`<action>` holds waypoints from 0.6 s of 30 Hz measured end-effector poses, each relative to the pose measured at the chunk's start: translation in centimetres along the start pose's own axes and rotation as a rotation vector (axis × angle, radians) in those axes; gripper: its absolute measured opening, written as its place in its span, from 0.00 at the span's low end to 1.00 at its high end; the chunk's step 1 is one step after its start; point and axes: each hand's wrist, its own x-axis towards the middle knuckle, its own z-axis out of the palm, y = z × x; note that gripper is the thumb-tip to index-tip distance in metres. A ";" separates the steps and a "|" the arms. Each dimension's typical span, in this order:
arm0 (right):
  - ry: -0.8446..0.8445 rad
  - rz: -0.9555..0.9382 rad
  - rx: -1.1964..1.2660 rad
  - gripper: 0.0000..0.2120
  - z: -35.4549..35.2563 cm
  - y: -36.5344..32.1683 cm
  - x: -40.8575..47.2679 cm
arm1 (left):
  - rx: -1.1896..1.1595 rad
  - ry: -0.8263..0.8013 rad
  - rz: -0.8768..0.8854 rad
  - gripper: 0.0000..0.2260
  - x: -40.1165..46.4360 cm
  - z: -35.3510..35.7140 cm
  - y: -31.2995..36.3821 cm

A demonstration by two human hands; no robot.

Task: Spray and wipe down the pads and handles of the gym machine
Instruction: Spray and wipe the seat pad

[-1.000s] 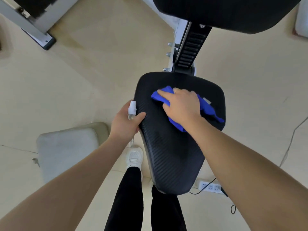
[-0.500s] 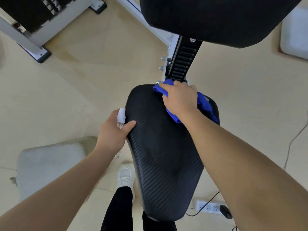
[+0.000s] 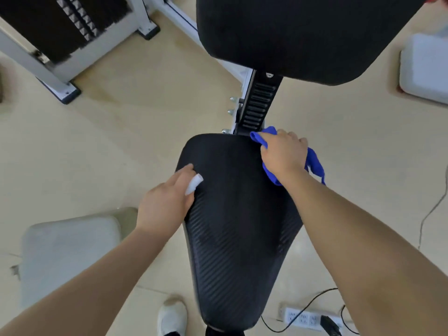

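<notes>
A black ribbed seat pad (image 3: 240, 238) lies below me, narrowing toward my feet. My right hand (image 3: 282, 154) presses a bunched blue cloth (image 3: 315, 163) onto the pad's far right corner, by the black slotted post (image 3: 258, 105). My left hand (image 3: 167, 202) rests on the pad's left edge and is closed around a small spray bottle; only its white cap (image 3: 194, 184) shows. A second black pad, the backrest (image 3: 303, 32), fills the top of the view.
A white machine frame with a black weight stack (image 3: 60, 32) stands at the upper left. Grey floor pads lie at lower left (image 3: 68, 253) and upper right (image 3: 424, 66). A white power strip (image 3: 305, 318) with black cables sits beside my white shoe (image 3: 172, 316).
My right hand has slid the blue cloth from the middle of the seat pad to its far right corner. My left hand has tilted the bottle onto the pad's edge.
</notes>
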 end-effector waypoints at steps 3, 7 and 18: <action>-0.018 0.027 0.067 0.17 0.2 0.1 -1.5 | 0.127 0.025 0.147 0.05 0.5 0.1 -0.5; -0.050 -0.117 0.102 0.21 -0.2 0.4 -7.7 | 0.186 -0.050 0.084 0.09 0.5 -0.2 0.1; -0.116 0.022 0.120 0.21 -0.3 3.2 -4.2 | 0.230 -0.046 0.127 0.22 0.3 0.0 -0.1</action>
